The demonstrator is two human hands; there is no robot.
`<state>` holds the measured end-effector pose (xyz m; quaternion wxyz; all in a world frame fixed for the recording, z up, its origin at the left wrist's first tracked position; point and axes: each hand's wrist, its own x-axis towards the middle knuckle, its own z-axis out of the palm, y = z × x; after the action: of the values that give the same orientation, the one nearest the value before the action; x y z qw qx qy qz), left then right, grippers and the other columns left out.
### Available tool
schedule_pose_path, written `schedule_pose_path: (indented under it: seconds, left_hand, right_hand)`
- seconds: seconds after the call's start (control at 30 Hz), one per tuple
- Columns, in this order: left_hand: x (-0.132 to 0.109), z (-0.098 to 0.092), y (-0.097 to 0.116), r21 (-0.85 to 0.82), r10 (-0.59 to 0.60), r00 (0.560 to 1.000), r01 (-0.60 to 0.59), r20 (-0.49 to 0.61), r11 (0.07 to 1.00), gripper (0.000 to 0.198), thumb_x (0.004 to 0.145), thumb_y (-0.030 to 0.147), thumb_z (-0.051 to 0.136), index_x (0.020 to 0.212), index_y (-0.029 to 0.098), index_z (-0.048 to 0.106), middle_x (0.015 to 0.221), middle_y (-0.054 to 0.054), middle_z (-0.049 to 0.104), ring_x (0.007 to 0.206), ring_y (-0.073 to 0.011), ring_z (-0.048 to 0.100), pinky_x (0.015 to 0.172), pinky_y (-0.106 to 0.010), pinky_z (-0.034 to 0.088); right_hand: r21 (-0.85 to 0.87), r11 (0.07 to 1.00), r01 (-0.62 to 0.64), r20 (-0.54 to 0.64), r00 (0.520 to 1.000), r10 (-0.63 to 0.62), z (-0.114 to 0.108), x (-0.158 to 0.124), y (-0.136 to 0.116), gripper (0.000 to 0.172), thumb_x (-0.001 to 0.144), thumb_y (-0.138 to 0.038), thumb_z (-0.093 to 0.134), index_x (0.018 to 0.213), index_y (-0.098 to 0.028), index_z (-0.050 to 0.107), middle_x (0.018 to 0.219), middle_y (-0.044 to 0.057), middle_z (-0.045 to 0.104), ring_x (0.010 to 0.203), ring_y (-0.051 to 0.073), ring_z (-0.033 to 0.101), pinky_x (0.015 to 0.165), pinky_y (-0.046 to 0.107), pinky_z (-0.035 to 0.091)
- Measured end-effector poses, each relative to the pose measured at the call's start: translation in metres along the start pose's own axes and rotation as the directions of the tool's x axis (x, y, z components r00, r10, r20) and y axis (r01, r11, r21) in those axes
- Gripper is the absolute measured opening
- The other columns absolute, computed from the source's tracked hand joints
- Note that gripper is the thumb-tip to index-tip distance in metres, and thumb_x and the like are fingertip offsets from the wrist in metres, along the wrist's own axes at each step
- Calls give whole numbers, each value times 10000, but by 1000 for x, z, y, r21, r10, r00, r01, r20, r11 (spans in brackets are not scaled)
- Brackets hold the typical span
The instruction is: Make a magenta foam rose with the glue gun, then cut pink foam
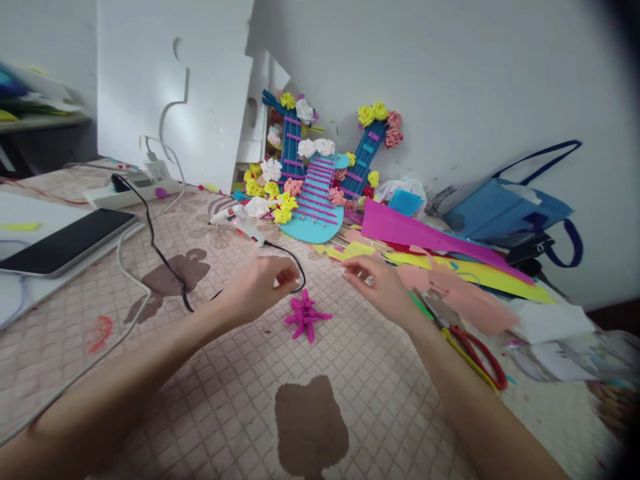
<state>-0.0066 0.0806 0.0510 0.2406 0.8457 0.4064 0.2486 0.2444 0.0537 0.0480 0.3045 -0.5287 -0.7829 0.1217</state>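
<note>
A magenta foam flower (305, 316) lies on the patterned tablecloth (240, 387) between my hands. My left hand (267, 285) hovers just left of it, fingers curled in a pinch; what they hold is too small to name. My right hand (381, 280) is to the upper right of the flower, fingers partly bent and apart, nothing seen in it. A white glue gun (239, 221) lies behind my left hand, and its black cord (165, 260) runs past that hand.
Foam guitar crafts (313, 187) with paper flowers lean on the wall. Coloured foam sheets (440, 247), red-handled scissors (475, 353) and a blue bag (505, 210) lie at the right. A power strip (133, 190) and a tablet (65, 243) sit at the left.
</note>
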Motion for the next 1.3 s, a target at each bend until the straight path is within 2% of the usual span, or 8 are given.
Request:
schedule_pose_path:
  seconds: [0.13, 0.23, 0.4, 0.57, 0.73, 0.9, 1.13, 1.3]
  left_hand:
    - [-21, 8, -4, 3, 7, 992, -8, 125, 1000, 58, 785, 215, 587, 787, 179, 633, 744, -1, 654, 656, -128, 581, 598, -234, 417]
    - [-30, 14, -8, 23, 3, 989, -6, 146, 1000, 80, 757, 227, 623, 817, 174, 625, 779, -12, 652, 688, -140, 579, 617, -241, 415]
    - [-35, 24, -12, -16, 2, 989, 1, 147, 1000, 53, 759, 175, 590, 810, 177, 605, 735, 3, 627, 652, -126, 562, 577, -219, 399]
    - [-37, 29, -11, -50, 22, 995, -17, 94, 999, 76, 800, 175, 554, 740, 182, 601, 680, 15, 626, 587, -108, 549, 548, -207, 392]
    - [-38, 30, -10, -89, 41, 995, -33, 92, 995, 41, 798, 227, 594, 787, 190, 608, 723, 17, 647, 626, -115, 570, 568, -209, 413]
    - [-38, 28, -14, -65, 25, 999, -23, 40, 998, 56, 795, 246, 606, 812, 193, 603, 747, 9, 638, 659, -125, 572, 574, -218, 419]
    - [-40, 24, -14, -1, 72, 997, -72, 30, 997, 44, 807, 194, 587, 848, 202, 601, 784, 4, 627, 698, -130, 574, 610, -231, 430]
    - [-46, 32, -13, 3, 196, 980, -196, -28, 981, 80, 827, 238, 617, 886, 200, 580, 861, -16, 609, 823, -161, 572, 728, -290, 458]
  right_hand:
    - [72, 997, -11, 164, 986, -1, 17, -20, -20, 97, 876, -223, 548, 930, -203, 627, 869, 18, 661, 714, 133, 585, 616, 250, 446]
    - [60, 998, 1, 201, 980, -13, 21, -31, -23, 104, 872, -216, 550, 947, -205, 621, 889, 20, 654, 718, 132, 580, 634, 254, 445]
    - [-34, 994, -101, 16, 995, 102, 1, -36, 0, 113, 888, -235, 501, 848, -204, 602, 771, 14, 652, 679, 151, 586, 635, 275, 440]
    - [-131, 950, -283, -196, 947, 255, -29, -40, 37, 127, 868, -284, 511, 829, -203, 602, 698, 21, 649, 618, 170, 582, 584, 288, 423]
    - [-232, 921, -314, -18, 948, 318, -42, -45, 49, 117, 825, -294, 560, 765, -207, 612, 715, 28, 678, 632, 178, 604, 550, 274, 410]
    - [-350, 867, -354, 41, 919, 391, -43, -49, 47, 109, 801, -287, 582, 733, -204, 603, 682, 16, 661, 610, 167, 590, 525, 258, 374]
    - [-351, 925, -146, 161, 964, 213, -20, -53, 48, 95, 795, -202, 524, 701, -203, 535, 703, 6, 613, 651, 159, 568, 575, 261, 375]
    - [-289, 938, -191, 14, 979, 204, -12, -50, 34, 73, 868, -218, 447, 811, -217, 492, 704, 15, 602, 627, 173, 567, 578, 277, 382]
